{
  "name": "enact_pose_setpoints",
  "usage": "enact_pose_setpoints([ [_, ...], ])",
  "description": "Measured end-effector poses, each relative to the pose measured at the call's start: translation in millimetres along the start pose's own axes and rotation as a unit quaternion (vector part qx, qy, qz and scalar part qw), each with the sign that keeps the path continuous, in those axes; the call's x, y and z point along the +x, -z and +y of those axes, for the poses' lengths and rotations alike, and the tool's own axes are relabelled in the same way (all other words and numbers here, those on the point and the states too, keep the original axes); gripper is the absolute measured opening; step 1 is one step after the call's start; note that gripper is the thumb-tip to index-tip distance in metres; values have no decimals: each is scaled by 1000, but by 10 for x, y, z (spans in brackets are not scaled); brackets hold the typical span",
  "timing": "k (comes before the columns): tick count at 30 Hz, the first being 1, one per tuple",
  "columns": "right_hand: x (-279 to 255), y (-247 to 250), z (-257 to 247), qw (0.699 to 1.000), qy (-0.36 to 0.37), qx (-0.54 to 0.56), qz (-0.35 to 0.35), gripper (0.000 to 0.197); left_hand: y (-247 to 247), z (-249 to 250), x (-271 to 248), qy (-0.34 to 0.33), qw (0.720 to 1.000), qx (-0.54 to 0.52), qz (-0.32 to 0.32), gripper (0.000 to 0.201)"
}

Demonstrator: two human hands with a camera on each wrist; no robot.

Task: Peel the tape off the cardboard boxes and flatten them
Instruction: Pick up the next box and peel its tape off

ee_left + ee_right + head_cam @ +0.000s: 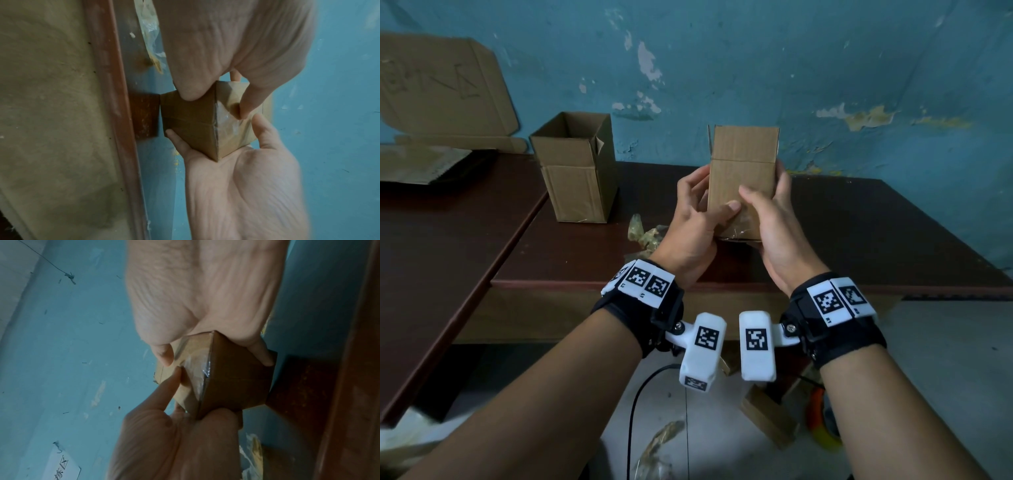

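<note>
Cardboard, small, brown and box-shaped (743,181), is gripped by the fingers (732,207) of the left hand (697,219) and right hand (774,226), curled round its lower end above the dark brown desk (859,222). Clear tape (228,116) is still stuck across its bottom edge, so peeling and flattening are judged still ahead. Left of the held box stands one open-topped cardboard box (577,168), unflattened; crumpled peeled tape (645,233) lies between them. Boxes counted: two; hands: two.
</note>
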State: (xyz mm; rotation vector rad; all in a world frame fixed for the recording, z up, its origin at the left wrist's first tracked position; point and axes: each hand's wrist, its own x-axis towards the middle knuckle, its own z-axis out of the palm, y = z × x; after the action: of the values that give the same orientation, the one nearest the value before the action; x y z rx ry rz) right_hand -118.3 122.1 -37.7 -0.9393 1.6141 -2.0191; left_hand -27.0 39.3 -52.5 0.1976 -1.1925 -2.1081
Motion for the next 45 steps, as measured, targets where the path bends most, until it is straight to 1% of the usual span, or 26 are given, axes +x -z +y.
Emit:
enact_pose_setpoints([
  [2,5,4,10,1000,3,-4,-6,73,15,0,0,2,1000,-7,0,70],
  [4,5,2,18,1000,7,-18,-15,82,43,7,9,14,999,-33,4,71],
  [7,10,8,40,999,20,-37,-19,87,58,21,18,30,997,-76,14,61],
  [9,17,30,53,999,24,-40,-24,87,55,1,23,33,997,-70,23,53],
  [11,15,48,49,998,25,-43,-33,85,44,-14,24,29,998,-53,28,51],
  [15,8,68,22,998,17,-43,-43,91,33,-29,40,25,999,-29,30,45],
  [17,6,65,15,999,10,-24,-36,86,43,-27,41,21,999,-28,17,49],
  [19,14,73,9,1000,7,-13,-26,74,54,-33,48,15,1000,-21,6,55],
  [21,19,86,15,1000,4,-17,-20,67,46,-31,44,11,1000,-17,4,62],
  [23,20,92,29,999,3,-30,-21,68,34,-26,41,5,1000,-14,8,70],
  [27,22,95,51,998,16,-46,-32,76,48,-18,42,-2,1000,-12,11,72],
  [30,26,92,50,997,25,-56,-42,84,61,-14,36,6,1000,-15,14,74],
  [33,15,101,46,996,31,-60,-56,83,85,-8,33,22,998,-48,25,79],
  [35,11,91,48,996,28,-64,-59,85,99,-3,37,27,997,-67,28,73],
  [38,11,47,28,997,14,-54,-50,98,66,-20,35,32,997,-53,48,51],
  [39,11,33,20,998,7,-43,-47,99,55,-24,37,30,997,-42,51,46],
  [41,18,25,17,999,3,-34,-41,98,41,-37,41,24,998,-29,41,46],
  [45,35,60,45,998,18,-49,-30,93,51,-31,44,20,1000,-11,16,55],
])
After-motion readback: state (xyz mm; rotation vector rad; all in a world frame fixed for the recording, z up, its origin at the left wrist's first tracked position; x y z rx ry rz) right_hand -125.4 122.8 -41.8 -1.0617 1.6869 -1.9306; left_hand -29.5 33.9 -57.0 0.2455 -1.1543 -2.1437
